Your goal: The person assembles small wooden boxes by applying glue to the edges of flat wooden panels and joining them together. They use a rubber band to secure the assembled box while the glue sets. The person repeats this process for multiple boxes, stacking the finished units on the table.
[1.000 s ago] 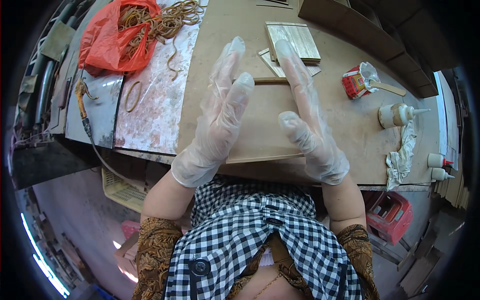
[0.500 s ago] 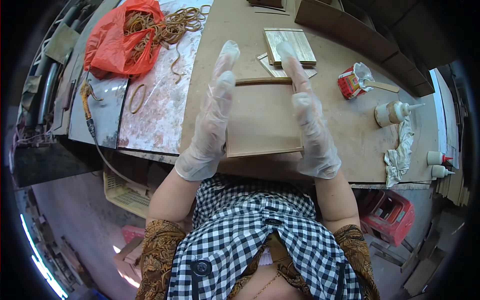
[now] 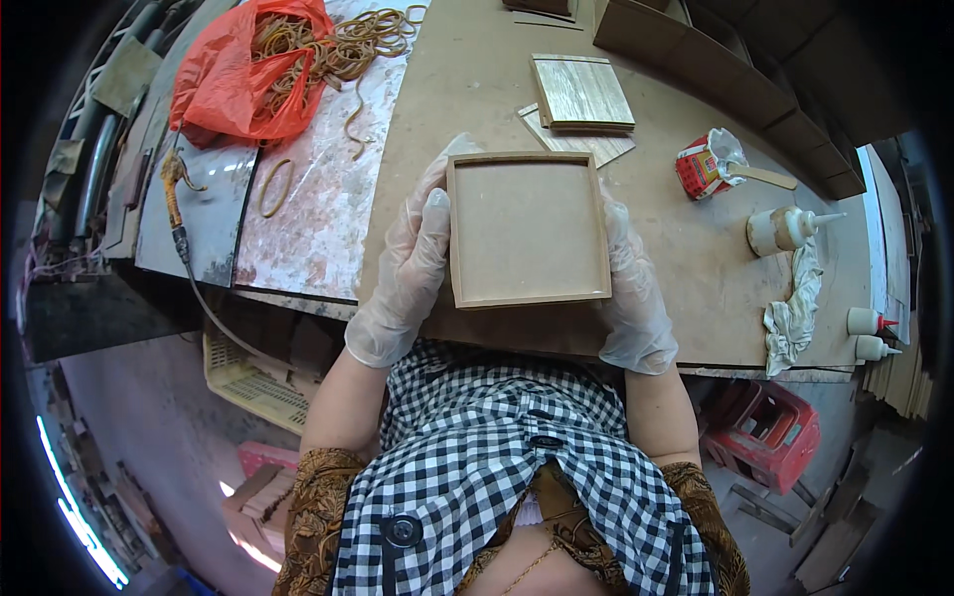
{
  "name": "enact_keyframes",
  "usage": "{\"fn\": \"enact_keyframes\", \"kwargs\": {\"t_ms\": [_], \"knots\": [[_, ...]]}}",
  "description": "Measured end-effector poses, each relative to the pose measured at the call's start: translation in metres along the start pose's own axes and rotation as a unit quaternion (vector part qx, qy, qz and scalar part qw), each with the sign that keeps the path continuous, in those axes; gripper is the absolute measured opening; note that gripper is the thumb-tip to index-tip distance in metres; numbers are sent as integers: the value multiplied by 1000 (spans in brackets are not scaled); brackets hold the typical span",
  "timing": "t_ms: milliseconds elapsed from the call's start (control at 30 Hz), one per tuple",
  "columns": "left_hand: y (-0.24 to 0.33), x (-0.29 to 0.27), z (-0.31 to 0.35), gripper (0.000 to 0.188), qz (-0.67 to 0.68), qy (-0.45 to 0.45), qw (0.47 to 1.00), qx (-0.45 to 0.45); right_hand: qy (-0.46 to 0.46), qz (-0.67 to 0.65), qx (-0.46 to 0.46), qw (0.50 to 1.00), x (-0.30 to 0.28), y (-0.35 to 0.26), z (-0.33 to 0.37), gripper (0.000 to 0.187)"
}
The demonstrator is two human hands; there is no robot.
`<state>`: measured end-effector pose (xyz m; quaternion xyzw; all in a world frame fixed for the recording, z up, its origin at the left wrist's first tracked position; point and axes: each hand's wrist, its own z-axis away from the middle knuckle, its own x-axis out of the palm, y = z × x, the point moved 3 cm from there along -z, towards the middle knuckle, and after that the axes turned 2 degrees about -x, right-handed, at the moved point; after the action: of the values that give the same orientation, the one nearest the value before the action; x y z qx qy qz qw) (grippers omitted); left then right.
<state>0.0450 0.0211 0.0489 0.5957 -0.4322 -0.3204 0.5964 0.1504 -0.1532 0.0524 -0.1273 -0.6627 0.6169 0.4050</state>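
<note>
A shallow square wooden tray (image 3: 529, 298), brown with a thin raised rim on all sides, sits between my hands at the table's near edge. My left hand (image 3: 412, 243), in a thin translucent glove, presses along its left side with the thumb up and the fingers partly behind it. Along the right side lies my right hand (image 3: 633, 283), gloved the same way; most of its fingers are hidden by the tray. Beyond the tray a stack of square wood-grain panels (image 3: 583, 94) rests on the table, with a loose light panel (image 3: 596, 149) under its near edge.
On the right are a red-and-white tub (image 3: 701, 164) with a wooden stick, a glue bottle (image 3: 780, 230), a crumpled white cloth (image 3: 792, 308) and two small bottles. A red plastic bag (image 3: 224, 94) of rubber bands stands far left. Dark wooden frames (image 3: 696, 60) line the back right.
Both hands have drawn back toward me and closed in on the tray's sides from an extended, flat pose. The tray looks raised and tilted toward me, its rim now showing all round.
</note>
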Motion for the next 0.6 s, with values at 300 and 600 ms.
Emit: {"fn": "enact_keyframes", "kwargs": {"t_ms": [300, 600], "knots": [[2, 4, 3, 50, 12, 23, 1000, -11, 23, 16, 5, 1000, 2, 2, -1, 68], [10, 3, 7, 57, -10, 39, 999, -26, 63, 125, 6, 990, 9, -9, 4, 70]]}}
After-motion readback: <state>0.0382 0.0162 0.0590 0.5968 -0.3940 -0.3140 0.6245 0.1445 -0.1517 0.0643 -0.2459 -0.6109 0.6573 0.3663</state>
